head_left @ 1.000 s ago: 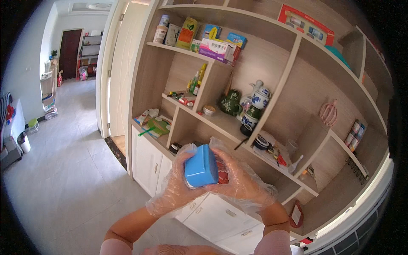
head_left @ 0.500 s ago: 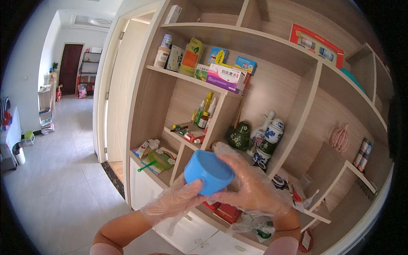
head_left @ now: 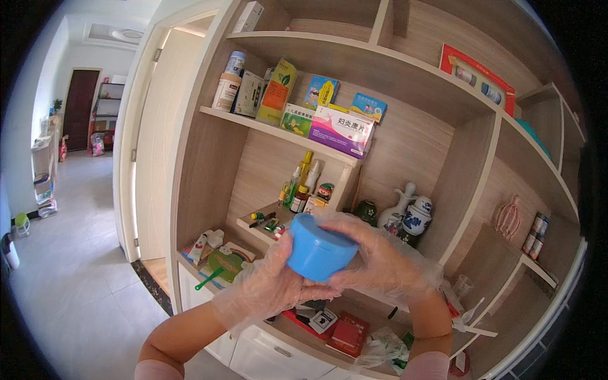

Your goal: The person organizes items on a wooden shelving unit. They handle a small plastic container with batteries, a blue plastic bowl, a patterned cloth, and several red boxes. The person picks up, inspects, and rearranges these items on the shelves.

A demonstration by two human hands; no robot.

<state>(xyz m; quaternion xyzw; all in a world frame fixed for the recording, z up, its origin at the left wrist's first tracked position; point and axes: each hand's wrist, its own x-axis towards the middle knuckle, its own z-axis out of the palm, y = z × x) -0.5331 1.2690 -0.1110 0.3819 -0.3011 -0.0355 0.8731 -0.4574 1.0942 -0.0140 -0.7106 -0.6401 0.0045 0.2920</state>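
Note:
A rounded blue plastic tub (head_left: 322, 250) is held up in front of the shelves, tilted between my two hands. My left hand (head_left: 272, 282), in a clear plastic glove, grips its left side, with the thumb against the wall and the fingers underneath. From the right, my right hand (head_left: 373, 253), gloved the same way, has its fingers over the upper rim and its thumb low on the side. Whether the tub holds anything cannot be seen. Just behind it, small bottles (head_left: 299, 199) stand in a cubby.
Medicine boxes (head_left: 342, 131) line the shelf above. A white and blue porcelain jar (head_left: 417, 215) stands right of my hands. Below lie a red box (head_left: 348, 334) and a crumpled plastic bag (head_left: 383, 348). A green fan (head_left: 225, 266) rests at the lower left. White cabinet doors (head_left: 272, 354) run underneath.
The shelves appear larger and nearer as the view has shifted. The tub has turned a little in my hands, its upper face now narrower. Both hands still hold it.

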